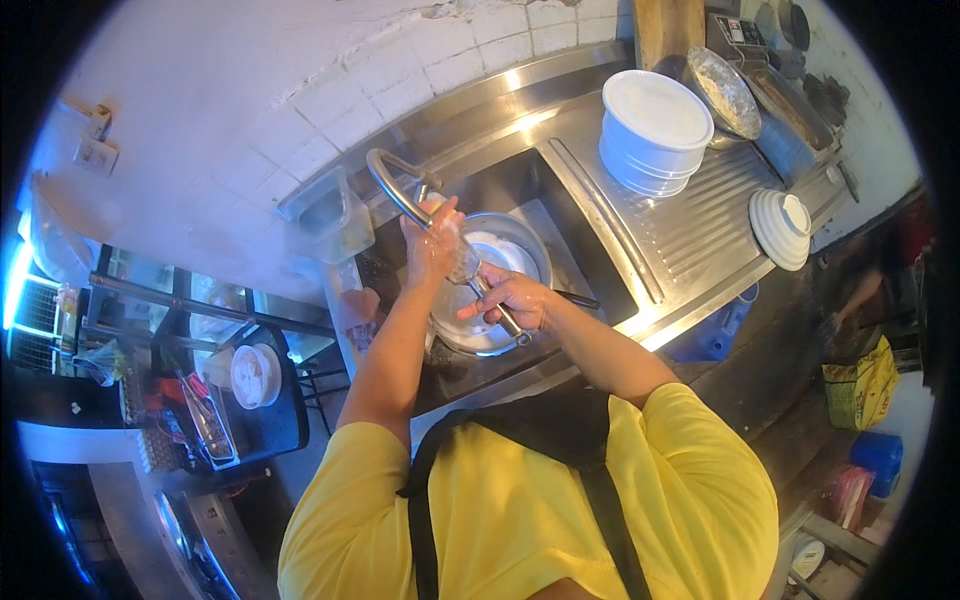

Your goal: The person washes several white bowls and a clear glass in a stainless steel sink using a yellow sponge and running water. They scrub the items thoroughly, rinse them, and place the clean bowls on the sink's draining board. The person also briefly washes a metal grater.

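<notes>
A metal utensil (495,304), apparently a whisk, slants across the sink in front of me. My right hand (517,298) grips its steel handle, which ends in a ring, with some fingers extended. At its upper end, my left hand (435,244) is wrapped around the head, beside a yellowish thing that may be a sponge (433,202). Both hands look wet. The curved steel faucet (394,191) reaches over my left hand. Beneath my hands, round metal vessels (541,244) stand in the sink (600,262), with whitish suds or liquid inside. A black handle (577,299) sticks out to the right.
White lidded containers (652,142) are stacked on the ribbed steel drainboard (697,217). Stacked white bowls (780,229) lie near its right edge. A metal bowl with pale residue (724,94) leans behind. A clear plastic tub (334,214) stands left of the faucet, against the tiled wall.
</notes>
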Demonstrator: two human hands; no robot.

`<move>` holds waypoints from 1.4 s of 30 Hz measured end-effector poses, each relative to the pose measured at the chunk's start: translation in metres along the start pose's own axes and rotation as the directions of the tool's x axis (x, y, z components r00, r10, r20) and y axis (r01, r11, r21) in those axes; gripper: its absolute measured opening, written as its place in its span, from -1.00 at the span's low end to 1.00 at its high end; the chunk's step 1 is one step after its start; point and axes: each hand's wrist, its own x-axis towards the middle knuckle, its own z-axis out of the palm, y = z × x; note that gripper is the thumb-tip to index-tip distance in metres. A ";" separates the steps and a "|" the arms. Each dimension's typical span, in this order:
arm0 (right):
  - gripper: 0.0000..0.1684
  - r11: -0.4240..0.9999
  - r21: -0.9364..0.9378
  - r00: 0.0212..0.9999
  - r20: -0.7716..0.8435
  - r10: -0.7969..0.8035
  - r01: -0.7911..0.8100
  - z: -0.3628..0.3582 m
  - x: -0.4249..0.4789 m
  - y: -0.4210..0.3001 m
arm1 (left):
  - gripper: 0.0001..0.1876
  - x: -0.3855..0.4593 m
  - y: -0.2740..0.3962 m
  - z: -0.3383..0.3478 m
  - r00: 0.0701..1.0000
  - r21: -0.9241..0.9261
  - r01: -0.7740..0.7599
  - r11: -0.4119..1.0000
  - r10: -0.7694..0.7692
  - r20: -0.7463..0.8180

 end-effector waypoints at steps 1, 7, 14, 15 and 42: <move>-0.22 0.999 -0.040 1.000 -0.009 0.015 -0.016 -0.004 0.003 0.000 | -0.68 0.005 0.002 -0.003 0.994 0.184 -0.096 0.978 0.105 -0.041; -0.21 0.958 -0.268 0.994 -0.064 0.085 -0.099 -0.050 0.015 -0.004 | -0.65 -0.017 0.015 0.005 0.835 0.369 -0.547 0.751 0.464 0.295; -0.33 0.937 -0.348 0.998 -0.064 -0.009 -0.014 -0.030 0.009 0.011 | -0.72 0.009 0.014 -0.008 0.990 0.425 -0.078 0.902 0.119 -0.071; -0.38 0.894 -0.447 0.997 -0.074 -0.019 -0.016 -0.031 0.017 0.008 | -0.69 0.016 0.017 -0.007 0.993 0.355 0.056 0.933 -0.015 -0.116; -0.45 0.964 -0.266 0.941 -0.327 -0.083 -0.007 -0.026 0.027 0.010 | -0.63 -0.023 0.027 -0.019 0.977 0.219 -0.208 0.953 0.189 0.103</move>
